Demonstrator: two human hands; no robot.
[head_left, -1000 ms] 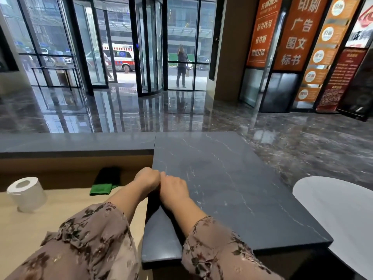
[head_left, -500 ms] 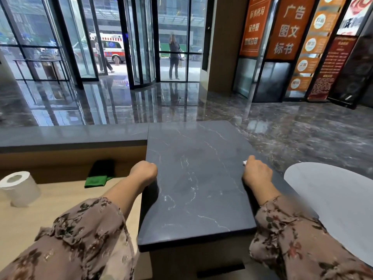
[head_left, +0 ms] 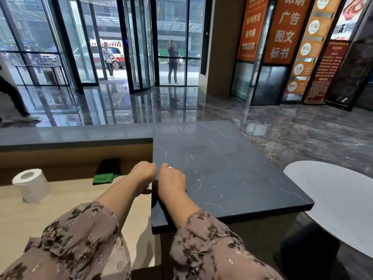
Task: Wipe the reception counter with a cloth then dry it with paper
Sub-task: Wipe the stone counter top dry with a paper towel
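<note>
The right hand (head_left: 172, 179) rests on the dark counter (head_left: 232, 168) near its left edge, fingers curled round a scrap of paper (head_left: 171, 167). The left hand (head_left: 143, 171) is curled at that edge, its grip unclear. The green cloth (head_left: 103, 178) and a paper roll (head_left: 32, 184) sit on the wooden desk (head_left: 60, 199).

Commercial building lobby: marble reception counter (head_left: 222, 168), revolving glass door (head_left: 141, 47), polished stone floor (head_left: 282, 126), orange shop banners (head_left: 284, 29).
</note>
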